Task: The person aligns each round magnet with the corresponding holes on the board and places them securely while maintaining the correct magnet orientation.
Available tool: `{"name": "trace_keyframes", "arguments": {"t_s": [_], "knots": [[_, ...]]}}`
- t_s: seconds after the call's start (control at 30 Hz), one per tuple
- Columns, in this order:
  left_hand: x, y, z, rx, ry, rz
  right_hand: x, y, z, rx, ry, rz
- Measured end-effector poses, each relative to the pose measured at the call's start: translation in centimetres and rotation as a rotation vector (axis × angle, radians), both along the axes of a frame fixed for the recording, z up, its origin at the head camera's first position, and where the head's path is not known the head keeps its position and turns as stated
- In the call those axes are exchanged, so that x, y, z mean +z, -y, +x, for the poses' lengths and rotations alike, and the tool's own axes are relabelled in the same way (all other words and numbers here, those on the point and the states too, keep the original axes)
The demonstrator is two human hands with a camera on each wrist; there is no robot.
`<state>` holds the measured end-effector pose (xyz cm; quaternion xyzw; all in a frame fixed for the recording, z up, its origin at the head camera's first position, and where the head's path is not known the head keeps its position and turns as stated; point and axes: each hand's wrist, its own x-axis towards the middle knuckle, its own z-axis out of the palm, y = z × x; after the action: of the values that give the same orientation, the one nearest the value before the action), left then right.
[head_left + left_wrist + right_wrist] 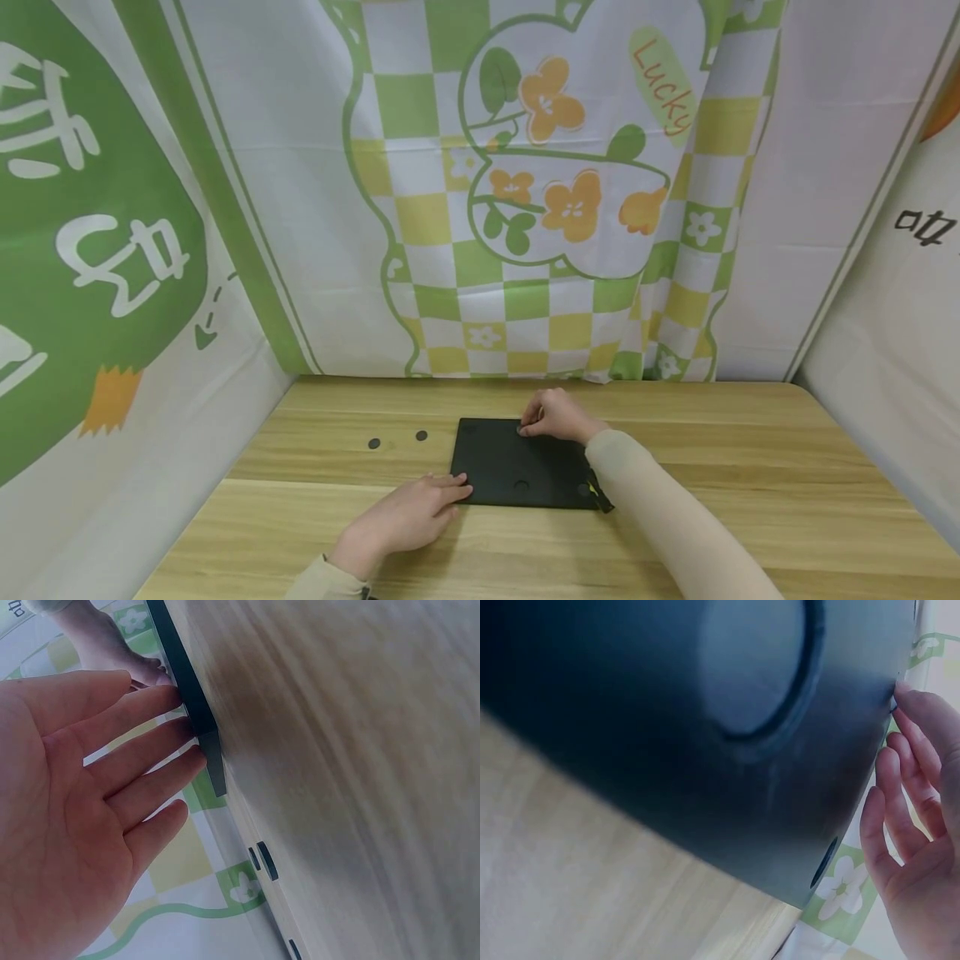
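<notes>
A flat black rectangular board (491, 458) with round recesses (754, 667) lies on the wooden table. My left hand (416, 510) rests its fingertips on the board's near left corner; its fingers (150, 742) are fairly straight, the palm off the table. Over the board's far edge, my right hand (562, 415) pinches a small round disc (519, 429) between thumb and forefinger, low against the board's surface. The fingers hide most of this disc. In the right wrist view, the other fingers of the right hand (922, 802) are loosely bent.
Two dark round discs, one nearer the board (422, 435) and one farther left (374, 443), lie on the wooden table (720, 442). A black-and-yellow item (598, 493) shows at the board's right edge beside the right sleeve. Patterned cloth (510, 250) hangs behind the table and at both sides.
</notes>
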<state>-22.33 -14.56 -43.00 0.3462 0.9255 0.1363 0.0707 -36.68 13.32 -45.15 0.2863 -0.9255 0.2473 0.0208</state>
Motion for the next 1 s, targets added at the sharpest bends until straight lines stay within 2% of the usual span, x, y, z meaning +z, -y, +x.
{"name": "trace_keyframes", "arguments": {"t_s": [0.4,0.67,1.0], "knots": [[0.0,0.0,0.0,0.002,0.025,-0.001,-0.1,0.0,0.0,-0.009,0.02,-0.015],[0.0,0.0,-0.1,0.0,0.021,-0.002,-0.4,-0.4,-0.1,0.026,-0.017,-0.014],[0.1,0.0,0.1,0.003,0.018,-0.001,-0.4,-1.2,0.5,0.067,-0.039,-0.011]]}}
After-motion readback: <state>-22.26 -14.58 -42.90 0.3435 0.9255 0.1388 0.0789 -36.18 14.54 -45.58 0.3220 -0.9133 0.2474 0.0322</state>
